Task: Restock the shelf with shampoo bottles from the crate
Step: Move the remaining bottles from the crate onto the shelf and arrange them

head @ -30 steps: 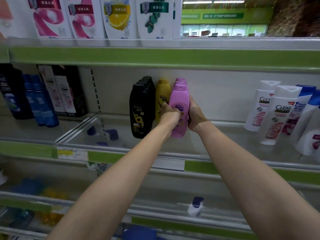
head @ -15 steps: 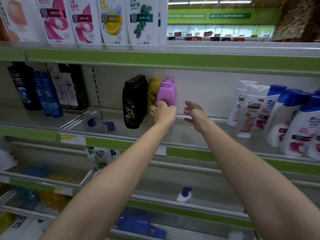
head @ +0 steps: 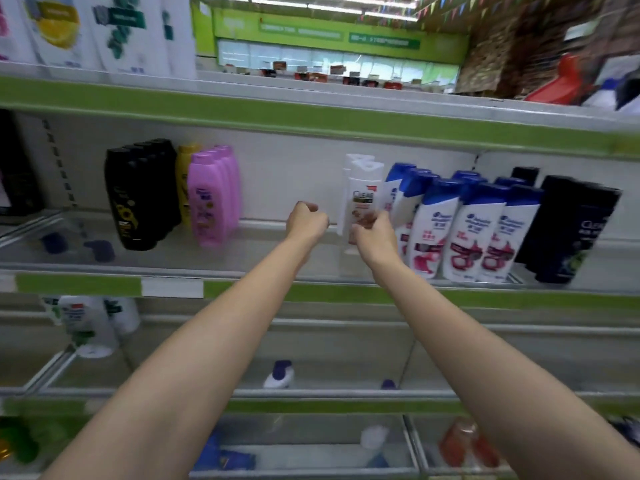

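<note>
My left hand (head: 306, 221) hovers over the middle shelf (head: 263, 258) with its fingers curled into a loose fist, holding nothing. My right hand (head: 375, 232) is at the lower front of a white Clear shampoo bottle (head: 362, 181), with its fingers curled against the label. A row of pink shampoo bottles (head: 213, 199) stands to the left, free of both hands, beside a yellow bottle (head: 183, 171) and black bottles (head: 138, 195). No crate is in view.
White bottles with blue caps (head: 467, 230) stand just right of my right hand, and dark bottles (head: 571, 230) further right. A bare stretch of shelf lies between the pink and white bottles. Lower shelves hold scattered bottles (head: 278, 375). White refill pouches (head: 114, 32) stand on the top shelf.
Both hands let go of the pink bottle, which now stands in its row, and moved right. My right hand has reached the white Clear bottle. The view panned right.
</note>
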`<state>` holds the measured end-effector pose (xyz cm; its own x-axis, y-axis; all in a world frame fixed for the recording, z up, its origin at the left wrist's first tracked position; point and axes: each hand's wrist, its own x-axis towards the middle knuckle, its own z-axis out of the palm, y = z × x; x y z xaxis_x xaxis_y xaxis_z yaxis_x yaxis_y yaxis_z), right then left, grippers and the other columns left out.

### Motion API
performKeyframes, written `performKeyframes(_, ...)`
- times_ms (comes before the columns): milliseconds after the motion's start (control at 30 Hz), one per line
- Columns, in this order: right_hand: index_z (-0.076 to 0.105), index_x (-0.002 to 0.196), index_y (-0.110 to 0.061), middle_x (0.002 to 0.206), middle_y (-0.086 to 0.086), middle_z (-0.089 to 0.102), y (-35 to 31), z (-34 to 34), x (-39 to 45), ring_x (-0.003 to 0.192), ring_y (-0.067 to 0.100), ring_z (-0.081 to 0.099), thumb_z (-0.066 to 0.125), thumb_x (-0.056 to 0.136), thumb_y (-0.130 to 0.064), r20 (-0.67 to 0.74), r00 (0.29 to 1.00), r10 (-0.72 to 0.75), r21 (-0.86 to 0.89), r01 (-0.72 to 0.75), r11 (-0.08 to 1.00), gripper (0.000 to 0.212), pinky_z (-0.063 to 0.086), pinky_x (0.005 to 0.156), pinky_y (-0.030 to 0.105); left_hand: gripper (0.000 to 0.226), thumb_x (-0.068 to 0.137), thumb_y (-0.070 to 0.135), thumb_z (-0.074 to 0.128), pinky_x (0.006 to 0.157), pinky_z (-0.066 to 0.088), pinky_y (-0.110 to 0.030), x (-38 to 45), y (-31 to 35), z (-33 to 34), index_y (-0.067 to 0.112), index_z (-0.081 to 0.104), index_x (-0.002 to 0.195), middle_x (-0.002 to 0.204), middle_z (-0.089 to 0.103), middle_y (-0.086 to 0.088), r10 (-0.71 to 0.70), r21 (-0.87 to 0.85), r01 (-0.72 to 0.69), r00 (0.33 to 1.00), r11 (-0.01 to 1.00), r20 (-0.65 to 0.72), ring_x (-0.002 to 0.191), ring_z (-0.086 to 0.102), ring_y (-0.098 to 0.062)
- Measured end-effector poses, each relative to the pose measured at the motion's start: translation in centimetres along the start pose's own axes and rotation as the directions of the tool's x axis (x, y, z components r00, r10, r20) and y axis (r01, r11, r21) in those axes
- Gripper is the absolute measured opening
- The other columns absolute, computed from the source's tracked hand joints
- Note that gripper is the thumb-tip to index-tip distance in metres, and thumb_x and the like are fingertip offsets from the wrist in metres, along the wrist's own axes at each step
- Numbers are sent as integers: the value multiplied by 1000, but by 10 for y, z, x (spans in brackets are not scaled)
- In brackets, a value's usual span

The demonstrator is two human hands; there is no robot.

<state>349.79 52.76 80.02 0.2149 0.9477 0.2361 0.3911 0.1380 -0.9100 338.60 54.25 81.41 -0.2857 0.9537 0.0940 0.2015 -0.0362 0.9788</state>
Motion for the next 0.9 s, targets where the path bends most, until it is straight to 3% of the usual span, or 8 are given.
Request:
performKeyframes(133,23,143,-1,148,13,28,13,-6,13,134,31,35,59,87,-14,39,997,72,-93,-68,993,68,32,108,38,58,81,4,60,102,40,-30,6,2,18,7,41,135,138,46,-11,-13,-64,21,993,998,113,125,46,-25)
performKeyframes(367,37,137,-9,125,9,59,24,3,48,111,23,56,69,76,-3,224,968,111,115,-140,984,69,47,100,39,94,80,10,70,115,29,-40,30,-3,30,14,10,152,159,13,-3,15,-39,-1,926,999,378,142,27,-23)
performKeyframes(433,37,138,-10,123,9,55,27,7,61,113,23,53,72,70,-11,272,956,109,158,-156,975,76,43,102,41,88,85,11,67,106,36,-34,39,-4,31,14,9,152,153,24,1,25,-12,-22,912,1000,409,135,36,-22)
performKeyframes(500,34,143,-11,127,11,54,33,12,73,113,23,54,76,55,-22,289,953,91,205,-154,967,98,46,97,40,74,91,11,60,96,40,-36,48,-5,32,18,17,150,129,38,6,29,-2,-31,890,1000,454,119,44,-18)
performKeyframes(567,33,140,-10,128,18,54,38,16,82,107,24,56,73,66,-7,255,965,65,211,-121,970,84,52,82,32,63,92,11,58,95,41,-38,55,-3,33,26,28,145,118,39,12,38,7,-47,868,999,496,113,45,-16)
performKeyframes(633,33,137,-8,126,21,55,34,18,88,107,27,57,64,77,7,240,969,52,218,-106,970,69,54,78,34,57,91,12,58,100,41,-43,61,-2,33,31,35,140,119,47,15,36,31,-61,849,998,527,118,48,-18)
performKeyframes(767,19,146,-10,123,15,55,36,25,100,105,24,55,63,83,3,275,961,29,214,-90,973,78,53,86,38,56,92,6,53,102,43,-50,69,-2,34,26,36,141,139,48,7,47,29,-71,859,997,510,124,49,-23)
performKeyframes(900,18,147,-13,138,17,44,40,40,117,115,29,56,79,66,-25,207,978,24,108,-48,993,103,55,88,45,52,91,7,54,79,48,-31,70,-3,29,18,39,140,138,50,1,82,-21,-81,906,997,415,109,51,-18)
